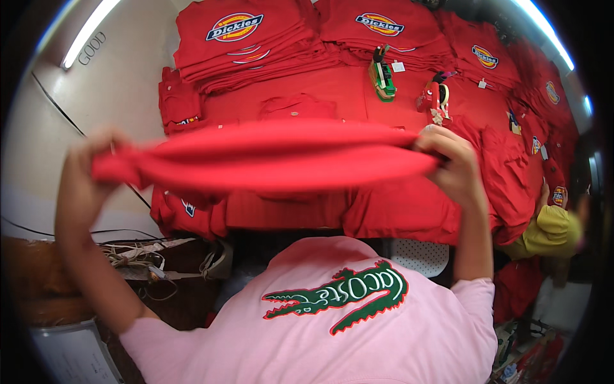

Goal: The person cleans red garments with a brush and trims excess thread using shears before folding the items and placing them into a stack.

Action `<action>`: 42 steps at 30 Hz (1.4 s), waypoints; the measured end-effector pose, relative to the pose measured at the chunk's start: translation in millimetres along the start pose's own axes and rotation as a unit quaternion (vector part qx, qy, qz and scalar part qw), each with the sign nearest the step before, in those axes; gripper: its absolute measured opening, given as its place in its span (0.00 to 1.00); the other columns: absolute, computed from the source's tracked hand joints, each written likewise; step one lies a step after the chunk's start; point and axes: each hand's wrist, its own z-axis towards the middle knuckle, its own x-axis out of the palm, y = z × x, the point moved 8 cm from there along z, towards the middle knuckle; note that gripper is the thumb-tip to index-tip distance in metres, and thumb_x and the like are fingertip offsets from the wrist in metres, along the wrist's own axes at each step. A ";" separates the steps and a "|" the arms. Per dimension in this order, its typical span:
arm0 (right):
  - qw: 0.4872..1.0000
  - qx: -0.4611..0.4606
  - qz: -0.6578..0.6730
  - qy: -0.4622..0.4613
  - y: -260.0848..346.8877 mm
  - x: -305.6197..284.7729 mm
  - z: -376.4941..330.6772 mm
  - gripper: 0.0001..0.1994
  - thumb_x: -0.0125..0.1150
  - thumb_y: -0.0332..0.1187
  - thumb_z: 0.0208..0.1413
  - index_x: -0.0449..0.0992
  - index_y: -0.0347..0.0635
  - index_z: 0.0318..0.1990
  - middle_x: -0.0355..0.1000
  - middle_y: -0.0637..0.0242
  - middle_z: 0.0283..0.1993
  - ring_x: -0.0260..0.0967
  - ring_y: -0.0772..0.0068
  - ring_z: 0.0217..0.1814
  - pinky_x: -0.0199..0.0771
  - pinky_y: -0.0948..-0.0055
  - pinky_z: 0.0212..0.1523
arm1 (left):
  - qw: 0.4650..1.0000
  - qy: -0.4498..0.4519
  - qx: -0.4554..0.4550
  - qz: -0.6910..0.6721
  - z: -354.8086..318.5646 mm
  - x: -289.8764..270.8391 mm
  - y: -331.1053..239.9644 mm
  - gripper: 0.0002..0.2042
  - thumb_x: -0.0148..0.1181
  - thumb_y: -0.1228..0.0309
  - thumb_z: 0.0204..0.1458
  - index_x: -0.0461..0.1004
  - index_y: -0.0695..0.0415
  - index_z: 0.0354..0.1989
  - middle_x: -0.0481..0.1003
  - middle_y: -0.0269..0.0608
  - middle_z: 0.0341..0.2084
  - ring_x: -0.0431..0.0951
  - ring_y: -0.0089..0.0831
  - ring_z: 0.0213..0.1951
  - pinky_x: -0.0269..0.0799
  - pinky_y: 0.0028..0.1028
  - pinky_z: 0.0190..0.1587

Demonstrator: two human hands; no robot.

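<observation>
Nearest of all is the person's own pale pink cotton shirt (358, 333), with a green crocodile-shaped patch across the chest. From it both bare forearms rise toward the bench. The left hand (89, 168) is raised high on the left, elbow bent, its fingers closed tight round the bunched left end of a red knit garment (268, 157). The right hand (451, 165) is lifted to about the same height on the right, wrist bent, its fingers curled shut over the garment's other end. Between the two hands the red cloth is pulled out in a long, flattened, sideways band, held up in the air above the near edge of the bench and not touching it.

Below the left arm, a tangle of grey cords (137, 259) lies on a dark shelf. At the near right, another person's yellow sleeve (553, 230) shows beside the bench.

The bench (121, 89) itself is pale on its left part and otherwise buried in red cloth, some of it hanging over the near edge. Farther back, near the middle, a small green and black hand tool (382, 75) rests on the cloth, with a red tool (433, 97) just to its right. At the far edge stand stacks of folded red shirts (243, 41) with oval chest badges, running across to the right.
</observation>
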 end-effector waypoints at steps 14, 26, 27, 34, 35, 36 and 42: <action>0.958 0.130 -0.035 0.252 16.2 -2.2 -32.7 0.16 0.67 0.21 0.37 0.77 0.33 0.39 0.72 0.56 0.33 0.74 0.48 0.37 0.73 0.61 0.38 | 0.989 0.048 -0.055 -0.128 -83.9 118.6 39.6 0.13 0.70 0.77 0.39 0.71 0.65 0.29 0.72 0.41 0.26 0.75 0.31 0.31 0.69 0.28 0.35; 0.970 0.035 -0.160 0.180 42.8 -18.4 -6.1 0.15 0.65 0.24 0.33 0.72 0.34 0.34 0.66 0.58 0.29 0.68 0.52 0.32 0.66 0.62 0.35 | 0.972 -0.012 -0.078 -0.222 -161.6 120.8 59.7 0.13 0.72 0.77 0.41 0.74 0.64 0.33 0.75 0.38 0.29 0.75 0.27 0.33 0.72 0.28 0.38; 0.964 0.040 -0.143 0.223 44.7 -15.2 -4.7 0.15 0.64 0.25 0.33 0.73 0.34 0.35 0.67 0.58 0.29 0.69 0.53 0.33 0.66 0.62 0.36 | 0.968 -0.011 -0.105 -0.227 -173.1 122.1 64.2 0.15 0.75 0.69 0.42 0.73 0.61 0.31 0.75 0.36 0.31 0.75 0.29 0.35 0.71 0.29 0.41; 0.927 -0.004 -0.118 0.356 53.7 37.1 33.2 0.19 0.58 0.25 0.34 0.76 0.31 0.40 0.72 0.53 0.34 0.72 0.51 0.38 0.71 0.61 0.43 | 0.963 -0.087 -0.170 -0.189 -228.0 122.3 74.3 0.13 0.72 0.73 0.44 0.74 0.63 0.34 0.75 0.36 0.33 0.75 0.28 0.37 0.71 0.28 0.43; 0.941 -0.035 -0.129 0.311 44.4 35.8 34.8 0.23 0.59 0.23 0.35 0.79 0.33 0.45 0.76 0.52 0.38 0.76 0.47 0.43 0.74 0.59 0.49 | 0.966 -0.102 -0.156 -0.180 -225.7 123.0 76.5 0.12 0.71 0.73 0.44 0.74 0.63 0.34 0.75 0.37 0.34 0.75 0.28 0.37 0.71 0.28 0.43; 0.944 -0.092 -0.141 0.283 25.0 20.0 28.9 0.28 0.60 0.21 0.35 0.80 0.36 0.52 0.80 0.50 0.46 0.77 0.43 0.53 0.74 0.56 0.58 | 0.969 -0.114 -0.123 -0.182 -214.9 128.1 80.1 0.12 0.71 0.74 0.45 0.74 0.63 0.34 0.75 0.37 0.34 0.75 0.28 0.38 0.71 0.28 0.44; 0.960 -0.073 -0.171 0.208 42.1 -10.6 40.9 0.22 0.63 0.16 0.40 0.79 0.31 0.49 0.79 0.47 0.46 0.76 0.40 0.51 0.77 0.59 0.55 | 0.958 -0.169 -0.097 -0.209 -173.4 151.0 72.2 0.12 0.70 0.76 0.50 0.73 0.63 0.38 0.71 0.33 0.35 0.71 0.24 0.40 0.68 0.24 0.46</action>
